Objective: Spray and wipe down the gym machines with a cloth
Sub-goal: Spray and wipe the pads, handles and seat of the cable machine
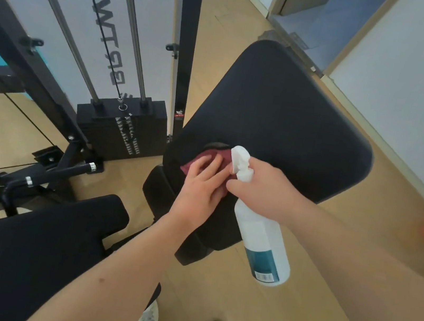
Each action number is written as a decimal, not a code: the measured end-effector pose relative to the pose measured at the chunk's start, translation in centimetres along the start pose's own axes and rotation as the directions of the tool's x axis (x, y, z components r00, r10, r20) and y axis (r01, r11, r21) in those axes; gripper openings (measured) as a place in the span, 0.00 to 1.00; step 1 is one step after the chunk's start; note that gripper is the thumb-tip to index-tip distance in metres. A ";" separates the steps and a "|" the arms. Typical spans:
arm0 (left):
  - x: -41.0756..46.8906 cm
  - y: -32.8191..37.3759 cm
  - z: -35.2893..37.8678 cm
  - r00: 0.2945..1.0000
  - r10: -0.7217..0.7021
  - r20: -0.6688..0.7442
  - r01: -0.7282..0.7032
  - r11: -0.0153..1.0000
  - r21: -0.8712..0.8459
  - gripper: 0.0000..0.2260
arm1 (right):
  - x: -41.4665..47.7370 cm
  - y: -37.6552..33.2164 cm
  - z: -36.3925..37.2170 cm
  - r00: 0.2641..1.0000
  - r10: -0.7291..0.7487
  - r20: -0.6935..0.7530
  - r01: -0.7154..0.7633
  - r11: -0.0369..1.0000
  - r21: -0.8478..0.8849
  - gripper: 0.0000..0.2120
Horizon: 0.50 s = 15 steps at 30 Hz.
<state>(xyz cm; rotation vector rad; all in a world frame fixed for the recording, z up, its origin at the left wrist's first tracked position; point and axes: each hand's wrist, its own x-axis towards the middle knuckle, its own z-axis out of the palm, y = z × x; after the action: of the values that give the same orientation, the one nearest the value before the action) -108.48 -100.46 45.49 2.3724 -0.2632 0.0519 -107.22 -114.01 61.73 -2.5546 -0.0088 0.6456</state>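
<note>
Spray bottle [262, 240] hangs nozzle-up in my right grip [265, 191], wrapped round its neck. Left grip [201, 183] flat, straight-fingered, pressing maroon cloth [204, 157] on near-left edge of black pad [284, 102]. Weight stack [119, 123] far left.

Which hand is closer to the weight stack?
Left. Left hand, on the cloth, is right of the weight stack; right hand, holding the spray bottle, is farther right.
</note>
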 end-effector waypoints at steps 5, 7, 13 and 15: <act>4.7 -0.1 0.4 0.985 -0.169 -0.035 0.169 0.986 -0.006 0.26 | 3.4 -3.0 -3.8 0.998 -0.045 -0.042 0.037 0.983 -0.182 0.08; 3.7 -0.1 2.0 0.957 -0.286 -0.052 0.281 0.955 -0.091 0.27 | 4.6 -3.5 -4.2 1.000 -0.028 -0.015 0.024 0.976 -0.218 0.07; -1.7 -1.9 4.4 0.900 -0.416 0.129 0.435 0.844 -0.313 0.27 | 7.8 -5.7 -3.4 0.992 0.018 0.128 0.013 0.971 -0.238 0.06; -1.6 -2.7 3.9 0.904 -0.397 0.161 0.427 0.866 -0.261 0.30 | 8.9 -6.8 -2.7 0.992 0.005 0.127 0.025 0.972 -0.233 0.05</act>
<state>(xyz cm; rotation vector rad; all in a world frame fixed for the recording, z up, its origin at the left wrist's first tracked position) -109.67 -100.95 40.68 2.0896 0.1865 -0.2942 -97.35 -108.20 63.10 -2.7310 -0.1503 0.8470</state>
